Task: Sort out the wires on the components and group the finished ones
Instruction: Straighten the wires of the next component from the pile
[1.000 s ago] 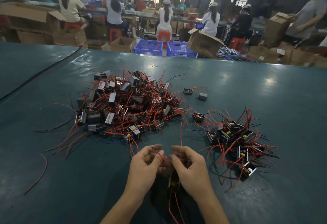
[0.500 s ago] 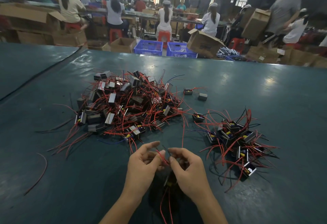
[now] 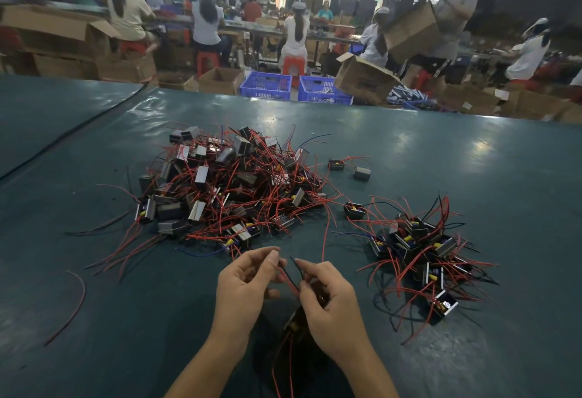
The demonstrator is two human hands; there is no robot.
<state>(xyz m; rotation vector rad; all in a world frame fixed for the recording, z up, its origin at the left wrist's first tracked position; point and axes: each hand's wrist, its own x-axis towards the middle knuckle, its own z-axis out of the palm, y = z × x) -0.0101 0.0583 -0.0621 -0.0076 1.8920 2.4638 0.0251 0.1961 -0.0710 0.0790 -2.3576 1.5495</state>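
Note:
A small black component (image 3: 294, 322) with red and black wires hangs between my hands over the near table. My left hand (image 3: 245, 284) pinches a red wire of it at the fingertips. My right hand (image 3: 330, 300) grips the component's wires just above its body, with black wire ends sticking up between the hands. A big tangled pile of components (image 3: 226, 190) with red wires lies ahead on the left. A smaller group of components (image 3: 422, 253) lies to the right.
The table has a dark green cover (image 3: 472, 161). Two stray components (image 3: 362, 173) lie behind the piles, and another (image 3: 354, 209) sits between them. A loose red wire (image 3: 74, 303) lies at the near left. Workers, cardboard boxes and blue crates (image 3: 267, 85) fill the background.
My hands have drawn slightly apart, and the wire ends now stand free between them. In the background a person carrying a cardboard box has walked left.

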